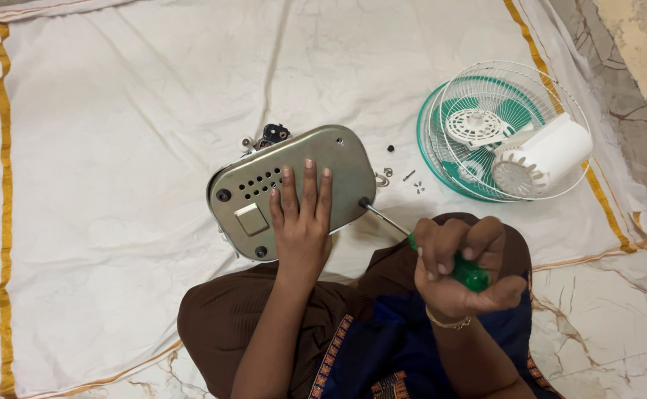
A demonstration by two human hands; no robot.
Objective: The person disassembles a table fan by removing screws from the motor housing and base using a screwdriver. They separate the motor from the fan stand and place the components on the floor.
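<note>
One grey base plate (294, 188), screwdriver (419, 247) at its corner.

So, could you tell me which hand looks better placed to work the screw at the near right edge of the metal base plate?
Probably the right hand: it grips the green-handled screwdriver, whose tip meets the screw. The left hand lies flat on the base plate, steadying it.
</note>
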